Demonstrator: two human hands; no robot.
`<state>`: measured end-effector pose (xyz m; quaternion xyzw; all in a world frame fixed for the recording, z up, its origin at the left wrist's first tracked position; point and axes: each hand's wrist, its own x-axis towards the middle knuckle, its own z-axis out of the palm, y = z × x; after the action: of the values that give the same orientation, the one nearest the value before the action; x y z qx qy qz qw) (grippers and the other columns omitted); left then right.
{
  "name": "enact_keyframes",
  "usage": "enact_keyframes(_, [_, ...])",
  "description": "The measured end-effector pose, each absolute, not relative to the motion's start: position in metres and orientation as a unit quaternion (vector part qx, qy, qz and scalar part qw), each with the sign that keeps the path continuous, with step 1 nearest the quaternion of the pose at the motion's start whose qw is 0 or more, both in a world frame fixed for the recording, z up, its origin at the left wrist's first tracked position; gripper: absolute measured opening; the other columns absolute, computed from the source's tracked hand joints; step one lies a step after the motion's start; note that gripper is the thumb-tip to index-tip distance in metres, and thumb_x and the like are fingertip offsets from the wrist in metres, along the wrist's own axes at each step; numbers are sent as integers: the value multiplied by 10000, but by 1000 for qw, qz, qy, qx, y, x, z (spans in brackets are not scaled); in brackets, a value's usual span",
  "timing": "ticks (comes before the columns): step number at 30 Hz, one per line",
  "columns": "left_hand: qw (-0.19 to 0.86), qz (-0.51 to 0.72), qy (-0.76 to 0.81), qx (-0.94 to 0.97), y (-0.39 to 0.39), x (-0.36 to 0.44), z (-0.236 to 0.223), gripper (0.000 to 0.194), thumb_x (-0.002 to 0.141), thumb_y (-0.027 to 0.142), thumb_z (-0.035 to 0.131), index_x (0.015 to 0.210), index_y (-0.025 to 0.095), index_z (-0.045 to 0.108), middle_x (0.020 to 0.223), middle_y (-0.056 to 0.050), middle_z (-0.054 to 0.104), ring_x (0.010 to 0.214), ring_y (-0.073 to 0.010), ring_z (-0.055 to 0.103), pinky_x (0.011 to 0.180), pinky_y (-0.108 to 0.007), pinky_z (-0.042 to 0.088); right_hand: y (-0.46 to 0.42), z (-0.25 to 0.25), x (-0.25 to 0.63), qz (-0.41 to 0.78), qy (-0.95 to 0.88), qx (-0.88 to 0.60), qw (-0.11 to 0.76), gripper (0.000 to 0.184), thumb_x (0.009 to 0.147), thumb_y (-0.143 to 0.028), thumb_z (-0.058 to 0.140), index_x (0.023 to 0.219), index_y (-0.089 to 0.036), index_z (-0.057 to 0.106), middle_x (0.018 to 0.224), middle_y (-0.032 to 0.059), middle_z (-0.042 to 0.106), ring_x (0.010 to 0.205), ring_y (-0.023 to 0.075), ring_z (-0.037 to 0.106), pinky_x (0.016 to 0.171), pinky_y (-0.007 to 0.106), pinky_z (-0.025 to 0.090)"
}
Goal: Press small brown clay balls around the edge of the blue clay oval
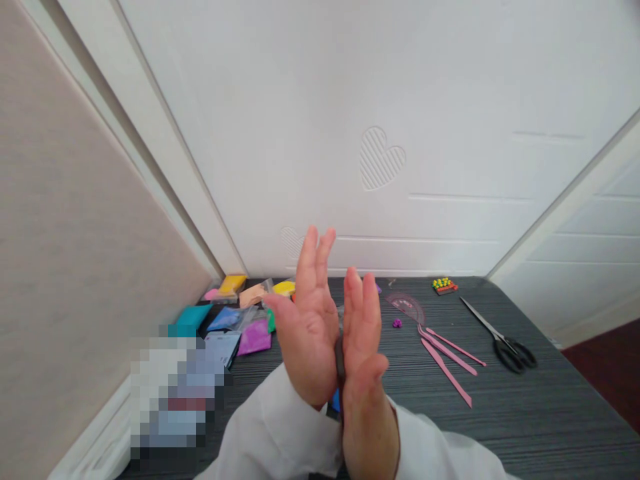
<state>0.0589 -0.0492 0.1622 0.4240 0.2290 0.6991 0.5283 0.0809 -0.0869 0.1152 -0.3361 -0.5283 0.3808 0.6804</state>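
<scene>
My left hand [313,327] is raised above the table, its fingers stretched out and its thumb apart. Lower and nearer to me, my right hand [364,373] is held up beside it, fingers also straight. The palms face each other almost edge to edge. A narrow dark brown strip [341,363], which looks like modelling clay, shows between them; the palms hide most of it. A small purple lump [397,323] lies on the table to the right of my hands. Something blue [335,400] is partly hidden below my wrists.
On the dark table [560,413] lie pink modelling tools [447,373], a clear protractor [407,307], black-handled scissors [505,340] and a small block with yellow and red bits [444,286]. Several coloured packets [255,337] and a teal box [193,319] are at the left. A white panel [450,133] stands behind.
</scene>
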Motion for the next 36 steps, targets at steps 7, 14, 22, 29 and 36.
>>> enact_keyframes(7, [520,761,234,310,-21,29,156,626,762,591,168,1177,187,406,1267,-89,420,1214,-165,308,1013,-331,205,-97,118,78,386,-651,-369,540,701,771,-350,469,1328,-258,54,1404,13,102,1277,242,85,1027,486,101])
enact_keyframes(14, [507,780,210,301,-25,21,161,578,779,555,190,1186,198,393,1281,-74,402,1207,-157,319,1014,-330,214,-92,118,77,387,-606,-356,597,475,831,-189,351,1281,-295,242,1296,4,383,1233,179,261,1036,478,85])
enact_keyframes(22, [577,588,285,490,-35,21,166,293,773,324,462,1020,179,522,1015,-65,578,933,-157,537,828,-288,409,-61,146,124,436,-520,-249,691,344,849,-224,320,1188,-255,367,1177,32,515,1164,153,381,1003,429,247])
enact_keyframes(29, [571,453,309,611,-52,21,169,248,696,226,585,938,178,561,877,-40,628,816,-140,576,743,-263,461,-60,151,131,446,-516,-268,680,337,848,-253,306,1177,-285,369,1237,18,457,1164,163,381,979,448,286])
enact_keyframes(36, [461,541,361,604,-51,16,171,156,696,216,580,842,181,623,802,-28,658,713,-135,607,667,-247,487,-56,152,141,348,-555,-311,688,252,809,-268,409,1034,-234,518,1088,38,548,1038,176,486,914,410,365])
